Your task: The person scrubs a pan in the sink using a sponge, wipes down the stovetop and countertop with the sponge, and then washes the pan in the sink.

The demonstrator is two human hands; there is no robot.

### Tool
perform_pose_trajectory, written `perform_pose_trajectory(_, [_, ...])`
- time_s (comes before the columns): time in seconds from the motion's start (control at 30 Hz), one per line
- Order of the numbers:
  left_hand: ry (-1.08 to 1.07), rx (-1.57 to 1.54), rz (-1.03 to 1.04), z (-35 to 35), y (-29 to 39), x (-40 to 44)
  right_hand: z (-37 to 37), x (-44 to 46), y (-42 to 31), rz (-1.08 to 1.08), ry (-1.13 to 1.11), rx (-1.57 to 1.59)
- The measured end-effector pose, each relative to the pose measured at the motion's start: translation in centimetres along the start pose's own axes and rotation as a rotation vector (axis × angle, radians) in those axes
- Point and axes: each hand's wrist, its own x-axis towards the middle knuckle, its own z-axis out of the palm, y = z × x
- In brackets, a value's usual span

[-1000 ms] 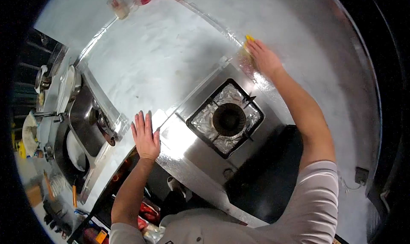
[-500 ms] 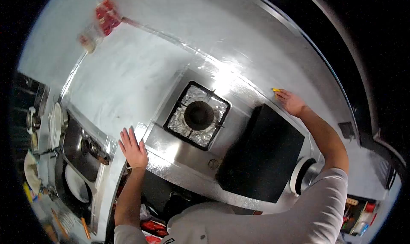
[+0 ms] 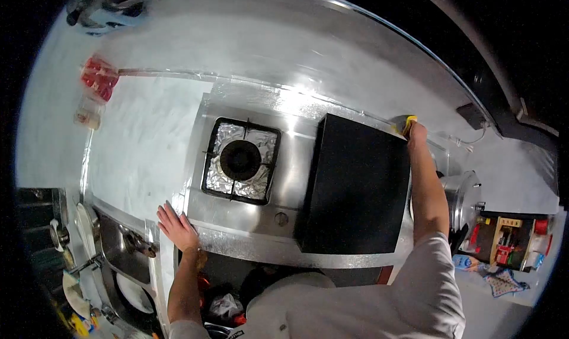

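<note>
My right hand reaches to the back, behind the far right corner of a black panel that covers the right part of the stove. Its fingers are closed on a yellow cloth, pressed against the lower wall. My left hand lies flat with fingers spread on the counter's front edge, holding nothing. Between the hands is the steel stove top, with a burner set in crumpled foil and a knob in front.
At left is a sink with a tap and dishes. Red packets hang or stand at the back left corner. A steel pot stands right of the panel, beside my right arm. Farther right is a box of small items.
My right hand has moved right along the wall with the yellow cloth, past the panel's back corner. The view has turned and shifted; my left hand stays flat on the counter edge.
</note>
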Motion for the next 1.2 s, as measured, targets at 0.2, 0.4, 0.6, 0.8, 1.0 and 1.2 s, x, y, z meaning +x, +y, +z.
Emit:
perform_pose_trajectory(0.2, [-0.009,0.037,0.023,0.5,-0.4,0.0,7.6,1.1,1.3,0.218,-0.240,0.274])
perform_pose_trajectory(0.4, [-0.062,0.049,-0.003,-0.1,0.3,0.0,19.2,-7.1,-1.2,0.463,-0.470,0.333])
perform_pose_trajectory(0.6, [-0.025,0.068,0.031,1.0,-0.8,-0.2,27.6,-15.6,-3.8,0.499,-0.641,0.632])
perform_pose_trajectory(0.8, [-0.024,0.058,0.006,0.7,-0.4,-0.4,18.5,-14.3,-6.1,0.381,-0.523,0.689])
perform_pose_trajectory(1.0, [-0.020,0.048,0.023,0.9,-0.7,-0.3,1.9,-3.1,-3.1,0.152,-0.020,0.541])
perform_pose_trajectory(1.2, [-0.027,0.043,0.010,0.4,-0.3,-0.2,4.9,-2.4,-3.4,-0.163,0.093,0.574])
